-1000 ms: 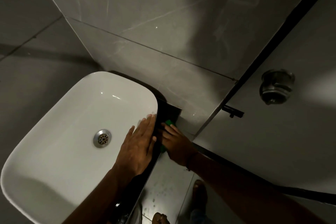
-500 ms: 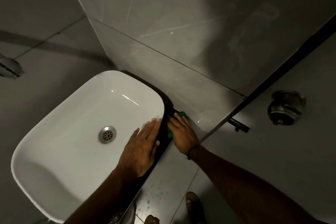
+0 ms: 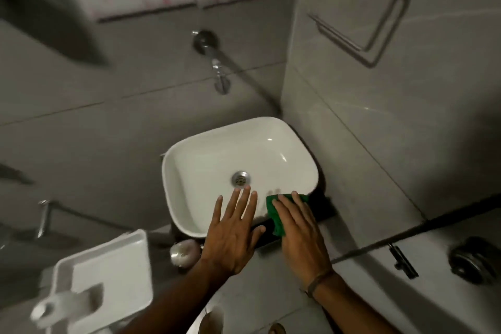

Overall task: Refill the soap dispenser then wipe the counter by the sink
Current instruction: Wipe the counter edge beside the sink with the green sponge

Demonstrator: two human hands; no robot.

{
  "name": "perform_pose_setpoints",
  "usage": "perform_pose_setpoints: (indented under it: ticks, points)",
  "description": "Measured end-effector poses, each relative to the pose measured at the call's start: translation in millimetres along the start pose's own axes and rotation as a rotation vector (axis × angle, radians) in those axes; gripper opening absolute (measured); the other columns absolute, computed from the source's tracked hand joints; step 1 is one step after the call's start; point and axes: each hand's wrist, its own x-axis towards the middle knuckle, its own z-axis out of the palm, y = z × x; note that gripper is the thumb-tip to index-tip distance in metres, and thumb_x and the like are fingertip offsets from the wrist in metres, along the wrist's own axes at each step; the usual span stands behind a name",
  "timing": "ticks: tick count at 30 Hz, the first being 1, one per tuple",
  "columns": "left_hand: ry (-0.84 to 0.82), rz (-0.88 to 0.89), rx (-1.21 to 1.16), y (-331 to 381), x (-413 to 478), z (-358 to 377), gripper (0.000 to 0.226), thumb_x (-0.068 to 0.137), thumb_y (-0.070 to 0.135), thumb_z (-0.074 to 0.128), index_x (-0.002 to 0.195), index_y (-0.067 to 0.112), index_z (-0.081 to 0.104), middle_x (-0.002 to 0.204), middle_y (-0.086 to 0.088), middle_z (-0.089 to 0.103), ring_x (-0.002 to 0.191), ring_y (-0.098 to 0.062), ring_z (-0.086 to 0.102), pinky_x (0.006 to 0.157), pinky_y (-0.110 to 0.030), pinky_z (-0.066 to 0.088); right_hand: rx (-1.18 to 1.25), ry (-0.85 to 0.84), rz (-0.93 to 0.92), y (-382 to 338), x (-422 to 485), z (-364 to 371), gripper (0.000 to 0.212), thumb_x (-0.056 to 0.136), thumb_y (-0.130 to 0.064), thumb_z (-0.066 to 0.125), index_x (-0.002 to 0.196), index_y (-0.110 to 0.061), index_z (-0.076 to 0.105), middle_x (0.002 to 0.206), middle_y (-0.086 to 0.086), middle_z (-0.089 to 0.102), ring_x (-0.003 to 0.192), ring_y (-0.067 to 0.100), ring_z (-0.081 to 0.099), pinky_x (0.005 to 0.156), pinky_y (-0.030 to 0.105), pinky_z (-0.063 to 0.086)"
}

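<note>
A white basin [image 3: 189, 160] sits on a narrow black counter [image 3: 324, 207] in the corner. My left hand [image 3: 233, 236] lies flat with fingers spread over the basin's near rim, holding nothing. My right hand [image 3: 299, 233] presses a green cloth [image 3: 272, 207] against the counter and the basin's near right edge. Most of the cloth is hidden under my palm. No soap dispenser can be made out with certainty.
A chrome tap [image 3: 217, 62] juts from the wall above the basin. A white toilet tank [image 3: 105, 279] stands at the lower left, a chrome trap [image 3: 183, 252] below the basin. A wire holder [image 3: 379, 24] hangs on the right wall, a door latch [image 3: 401, 260] lower right.
The camera has swung up and left, so the tap, mirror and toilet tank come into view. My right hand with the cloth has slid from the counter's back corner toward the front edge.
</note>
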Motion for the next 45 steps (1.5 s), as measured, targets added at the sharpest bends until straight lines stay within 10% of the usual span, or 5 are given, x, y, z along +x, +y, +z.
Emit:
perform_pose_setpoints:
  ticks: [10,15,27,32,45]
  points:
    - [0.189,-0.371,0.034,-132,-145,-60,0.074,0.109,0.057,0.027,0.166,0.01,0.032,0.174,-0.01,0.028,0.162,-0.031,0.026,0.126,-0.054,0.01,0.083,-0.132,-0.424,-202,57,47,0.068,0.082,0.002,0.067,0.147,-0.013,0.054,0.153,0.006,0.053,0.15,0.031,0.037,0.12,0.051,0.037]
    - [0.138,-0.534,-0.005,-212,-212,-34,0.079,0.108,0.063,0.01,0.17,0.015,0.009,0.178,-0.004,0.003,0.166,-0.027,0.002,0.133,-0.053,-0.003,0.097,-0.198,-0.572,-308,64,108,0.064,0.086,0.003,0.068,0.147,-0.01,0.053,0.152,0.009,0.054,0.15,0.034,0.038,0.123,0.048,0.03]
    - [-0.202,-0.648,-0.263,-293,-271,140,0.082,0.106,0.067,0.01,0.171,0.019,-0.003,0.178,-0.008,-0.012,0.165,-0.031,-0.012,0.11,-0.039,-0.038,-0.075,-0.687,-0.423,-344,3,356,0.059,0.105,-0.016,0.047,0.16,-0.02,0.027,0.168,0.004,0.026,0.159,0.029,0.008,0.13,0.048,0.009]
    - [-0.239,-0.579,-0.255,-307,-273,179,0.082,0.107,0.057,0.012,0.14,0.01,0.07,0.147,-0.013,0.066,0.134,-0.032,0.066,0.12,-0.044,0.0,-0.141,-0.746,-0.417,-327,-13,438,0.064,0.102,-0.012,0.053,0.16,-0.018,0.026,0.168,0.006,0.028,0.158,0.033,0.011,0.13,0.05,0.009]
    - [-0.264,-0.632,-0.268,-319,-280,229,0.091,0.104,0.069,0.009,0.152,0.007,0.056,0.16,-0.019,0.051,0.146,-0.043,0.05,0.115,-0.055,0.026,-0.346,-0.817,-0.46,-306,-35,501,0.091,0.098,-0.018,0.063,0.162,-0.014,0.0,0.172,0.014,-0.003,0.156,0.044,-0.009,0.124,0.058,-0.002]
